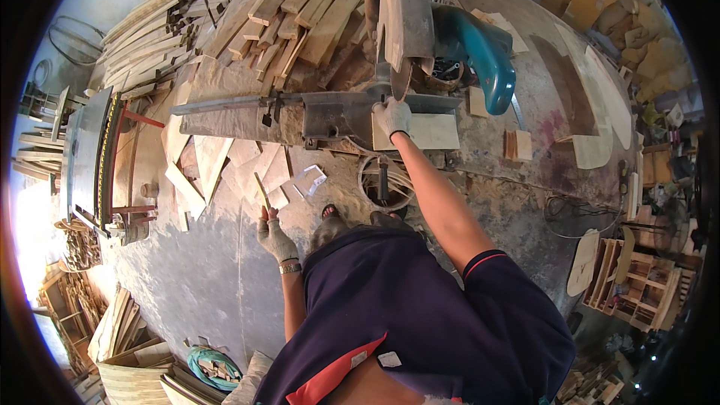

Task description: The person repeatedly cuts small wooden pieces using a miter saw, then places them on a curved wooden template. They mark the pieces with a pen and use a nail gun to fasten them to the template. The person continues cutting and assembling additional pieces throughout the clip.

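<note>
My left hand (274,238), in a pale knit glove, grips a thin wooden strip (262,189) pointing upward over the floor. My right hand (391,119), also gloved, has curled fingers beside the blade (400,81) of a saw with a teal handle (487,64); what they hold, if anything, is hidden. Under and right of that hand lies a pale board (433,132), at a dark metal fence (326,115) on the saw's bench.
Lumber (315,0) is piled behind the saw. Board offcuts (206,161) litter the floor at left, near a metal machine (90,157). A round bin (382,180) sits before the bench. Wooden frames (637,277) stand at right, coiled teal material (214,367) at lower left.
</note>
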`<state>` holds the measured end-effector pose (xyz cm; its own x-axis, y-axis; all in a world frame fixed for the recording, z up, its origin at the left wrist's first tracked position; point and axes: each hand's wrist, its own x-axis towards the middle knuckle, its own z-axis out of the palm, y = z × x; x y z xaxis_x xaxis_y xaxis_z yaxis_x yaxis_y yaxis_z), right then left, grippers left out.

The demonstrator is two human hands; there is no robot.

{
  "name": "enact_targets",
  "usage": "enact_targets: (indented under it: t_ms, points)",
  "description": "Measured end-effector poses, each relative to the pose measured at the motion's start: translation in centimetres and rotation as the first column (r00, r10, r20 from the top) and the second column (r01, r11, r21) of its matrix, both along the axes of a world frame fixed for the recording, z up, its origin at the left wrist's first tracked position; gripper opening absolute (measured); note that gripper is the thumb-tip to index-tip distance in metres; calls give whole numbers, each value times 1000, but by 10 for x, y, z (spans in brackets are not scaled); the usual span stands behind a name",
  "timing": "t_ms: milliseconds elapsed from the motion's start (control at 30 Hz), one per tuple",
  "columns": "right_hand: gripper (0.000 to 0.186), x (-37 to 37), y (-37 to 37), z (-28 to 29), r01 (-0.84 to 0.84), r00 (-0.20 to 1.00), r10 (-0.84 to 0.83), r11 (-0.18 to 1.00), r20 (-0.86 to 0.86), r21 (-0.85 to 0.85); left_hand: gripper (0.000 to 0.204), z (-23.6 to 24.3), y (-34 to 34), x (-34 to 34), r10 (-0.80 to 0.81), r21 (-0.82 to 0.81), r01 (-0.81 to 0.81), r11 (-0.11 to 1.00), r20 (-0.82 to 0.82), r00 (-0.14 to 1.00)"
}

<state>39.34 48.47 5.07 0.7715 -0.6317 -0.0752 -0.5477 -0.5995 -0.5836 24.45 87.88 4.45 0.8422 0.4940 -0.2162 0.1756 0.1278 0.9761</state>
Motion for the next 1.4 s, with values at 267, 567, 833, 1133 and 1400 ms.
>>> enact_targets:
  t_ms: [267,567,833,1133,1400]
  points:
    - [30,-51,-46,1,2,892,-134,956,431,294,42,22,-19,-1,-62,109,57,992,38,997]
    - [77,-173,-110,11,-148,988,150,988,48,-32,45,35,-53,14,-386,208,377,902,2,922]
    - [73,-139,-53,0,-134,990,138,967,7,-218,47,51,-112,53,-761,553,659,511,-66,645]
    - [73,-125,-44,21,-167,986,163,944,-37,-285,31,26,-182,117,-823,847,466,255,-63,565]
    - [71,-88,2,16,-527,847,528,822,-56,-218,27,2,-191,139,-853,867,489,95,-183,489]
